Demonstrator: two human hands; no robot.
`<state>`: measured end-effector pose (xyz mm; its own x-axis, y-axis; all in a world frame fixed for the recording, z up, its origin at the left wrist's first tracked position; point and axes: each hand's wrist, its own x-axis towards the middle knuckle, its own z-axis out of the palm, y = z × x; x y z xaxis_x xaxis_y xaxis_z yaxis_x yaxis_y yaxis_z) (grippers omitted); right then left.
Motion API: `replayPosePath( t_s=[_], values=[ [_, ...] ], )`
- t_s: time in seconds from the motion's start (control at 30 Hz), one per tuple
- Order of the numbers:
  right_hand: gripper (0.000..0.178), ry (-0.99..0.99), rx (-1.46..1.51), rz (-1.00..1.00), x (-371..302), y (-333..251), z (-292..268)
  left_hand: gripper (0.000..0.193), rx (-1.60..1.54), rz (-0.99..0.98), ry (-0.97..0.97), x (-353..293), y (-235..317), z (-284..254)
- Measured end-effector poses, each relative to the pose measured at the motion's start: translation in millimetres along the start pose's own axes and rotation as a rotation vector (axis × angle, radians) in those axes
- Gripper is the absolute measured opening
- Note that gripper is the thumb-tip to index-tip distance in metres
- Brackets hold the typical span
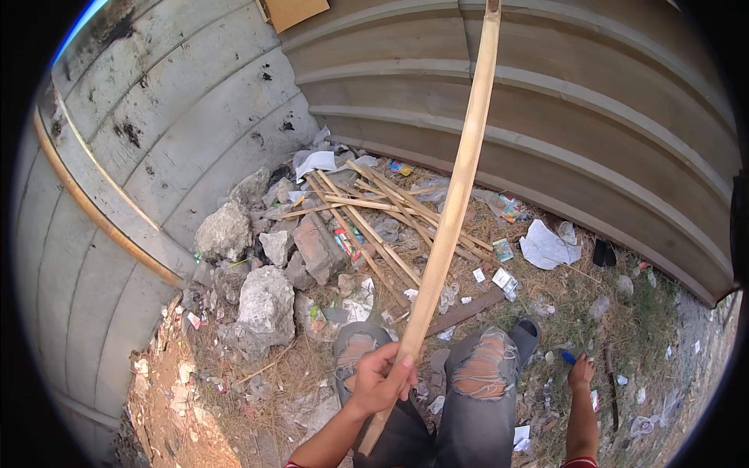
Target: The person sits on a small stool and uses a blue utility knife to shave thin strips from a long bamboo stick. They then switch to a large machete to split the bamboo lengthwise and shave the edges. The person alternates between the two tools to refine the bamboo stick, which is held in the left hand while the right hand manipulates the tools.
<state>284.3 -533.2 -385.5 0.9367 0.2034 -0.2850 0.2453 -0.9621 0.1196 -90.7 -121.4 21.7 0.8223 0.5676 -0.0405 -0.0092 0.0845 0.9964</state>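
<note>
Ribbed brown metal wall: spans 12 to 3 o'clock, meeting the next item in a corner near 11.
Grey panelled wall: 8 to 11 o'clock, black-smudged toward its top.
Ground: earth with dry grass and scattered litter, greener toward 4 o'clock.
Legs: at 6 o'clock, grey trousers, torn at both knees.
Long wooden strip: pale, raised aslant from 6 to 1 o'clock, gripped near its lower end.
Heap of wooden strips: crisscrossed, around the centre and toward 12.
Rocks: rough, pale grey, grouped from 8 to 10 o'clock.
Dark plank: flat on the ground, toward 5 o'clock.
White sheet: crumpled, at 3 o'clock.
Left hand: at 6 o'clock, wrapped around the long strip.
Right hand: low at 4 o'clock, fingers closed on the next item.
Small blue object: at 4 o'clock, kind indistinct.
</note>
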Motion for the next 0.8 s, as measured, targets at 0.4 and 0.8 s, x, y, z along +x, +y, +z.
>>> replayPosePath(
  t_s=[0.4, 0.8],
  values=[
    [0.026, 0.124, 0.915, -0.648, -81, -161, -372, 0.05, -0.338, 0.068, -0.086, 65, 42, -38],
    [0.049, -0.02, 0.506, -1.204, -206, -317, -518, 0.045, -0.31, -0.05, -0.071, 89, -3, -36]
  ],
)
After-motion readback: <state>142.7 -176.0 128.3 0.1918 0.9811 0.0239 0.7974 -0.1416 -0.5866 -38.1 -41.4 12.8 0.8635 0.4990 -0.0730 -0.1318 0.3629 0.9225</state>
